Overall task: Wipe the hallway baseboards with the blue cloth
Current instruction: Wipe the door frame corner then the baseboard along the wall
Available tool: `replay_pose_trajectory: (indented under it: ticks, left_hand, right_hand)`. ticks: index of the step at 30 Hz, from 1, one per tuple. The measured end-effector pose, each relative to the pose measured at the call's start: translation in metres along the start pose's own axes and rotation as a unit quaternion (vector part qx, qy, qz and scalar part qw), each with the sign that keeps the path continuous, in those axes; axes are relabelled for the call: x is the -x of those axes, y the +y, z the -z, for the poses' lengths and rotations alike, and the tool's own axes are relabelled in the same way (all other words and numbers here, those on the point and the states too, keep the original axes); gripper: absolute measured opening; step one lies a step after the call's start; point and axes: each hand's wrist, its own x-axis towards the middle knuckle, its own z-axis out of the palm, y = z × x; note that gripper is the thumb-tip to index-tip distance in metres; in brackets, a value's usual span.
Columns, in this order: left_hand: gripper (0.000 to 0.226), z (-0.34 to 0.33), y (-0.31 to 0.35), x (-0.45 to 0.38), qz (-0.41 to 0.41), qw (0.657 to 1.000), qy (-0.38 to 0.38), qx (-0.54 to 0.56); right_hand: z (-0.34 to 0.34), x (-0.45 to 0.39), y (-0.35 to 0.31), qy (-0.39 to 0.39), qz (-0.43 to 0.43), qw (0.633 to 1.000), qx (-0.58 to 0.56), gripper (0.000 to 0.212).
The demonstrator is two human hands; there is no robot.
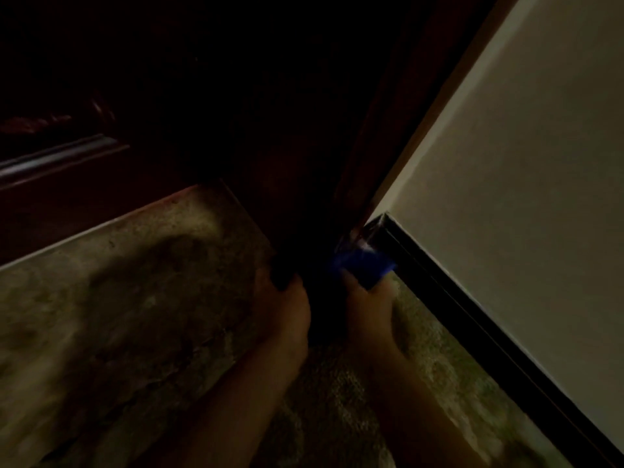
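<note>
R hand grips blue cloth, pressed at baseboard end by door frame, just ahead of hand. L hand beside it, fingers lost in dark, can't tell grip. Baseboard run behind R hand prob. left to wipe; progress unclear.

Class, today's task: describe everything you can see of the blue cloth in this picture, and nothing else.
The blue cloth is a deep, vivid blue, soft-looking and bunched rather than spread flat. The right hand grips it from below, fingers partly hidden by it. It sits low, just above the patterned floor, against the near end of the dark baseboard where the pale wall meets a dark door frame. The picture is dim and blurred, so weave and edges cannot be told.
</note>
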Motion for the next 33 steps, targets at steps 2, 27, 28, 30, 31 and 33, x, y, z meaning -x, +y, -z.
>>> replay_pose_trajectory:
  ticks: [2, 27, 28, 30, 31, 33]
  left_hand:
    - [0.055, 0.0, -0.022, -0.014, 0.045, 0.999, -0.019, 0.019]
    - [0.043, 0.03, -0.009, 0.012, -0.086, 0.994, -0.054, -0.031]
    - [0.041, 0.031, -0.012, 0.012, -0.078, 0.995, -0.054, -0.027]
    - [0.035, 0.035, -0.012, 0.015, -0.095, 0.993, -0.073, -0.011]
    - [0.03, 0.036, -0.009, 0.017, -0.105, 0.991, -0.081, 0.002]
    - [0.026, 0.04, -0.003, 0.021, -0.125, 0.986, -0.103, 0.037]
  right_hand:
    - [-0.002, -0.007, 0.014, -0.007, -0.04, 0.999, 0.018, 0.026]
    - [-0.025, 0.029, 0.019, 0.077, 0.043, 0.988, 0.128, 0.022]
    - [-0.028, 0.031, 0.02, 0.074, 0.023, 0.988, 0.133, 0.026]
    - [-0.03, 0.034, 0.022, 0.091, 0.044, 0.987, 0.123, 0.025]
    - [-0.03, 0.036, 0.017, 0.103, 0.078, 0.986, 0.108, 0.021]
    - [-0.029, 0.042, 0.006, 0.119, 0.15, 0.978, 0.085, 0.007]
